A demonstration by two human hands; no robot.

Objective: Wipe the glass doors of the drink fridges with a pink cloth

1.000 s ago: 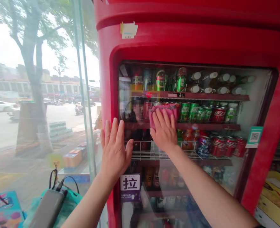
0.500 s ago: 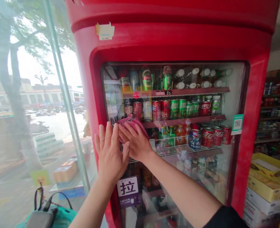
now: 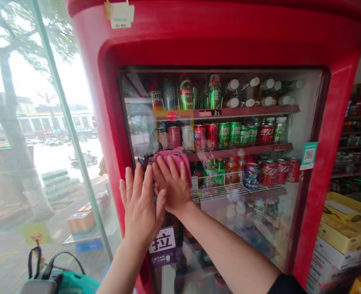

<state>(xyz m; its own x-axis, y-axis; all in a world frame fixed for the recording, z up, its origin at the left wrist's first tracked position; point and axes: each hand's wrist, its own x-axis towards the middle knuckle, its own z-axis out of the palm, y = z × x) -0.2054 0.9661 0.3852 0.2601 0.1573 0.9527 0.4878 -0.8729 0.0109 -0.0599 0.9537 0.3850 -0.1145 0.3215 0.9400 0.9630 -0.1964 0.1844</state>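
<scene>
A pink cloth (image 3: 185,163) with a dark edge lies against the glass door (image 3: 244,220) of a red drinks fridge. My right hand (image 3: 173,183) presses the cloth to the glass, its fingers stretched out over it. Just left of it, my left hand (image 3: 142,204) is open, palm toward the door's left edge, with fingers pointing up and the thumb beside my right hand. Whether the left palm touches the door cannot be seen. Below both hands, a purple and white pull sign (image 3: 163,245) is stuck on the glass, partly covered by my left hand.
Behind the glass stand rows of cans (image 3: 212,136) and bottles. A green QR sticker (image 3: 309,155) is at the door's right side. Boxes (image 3: 341,222) are stacked to the right. A glass pane (image 3: 71,134) stands left, with a turquoise item (image 3: 76,281) below.
The view has shifted and come slightly closer to the fridge. My right hand has turned more upright on the cloth, and more of the cloth shows. My left hand stays beside it.
</scene>
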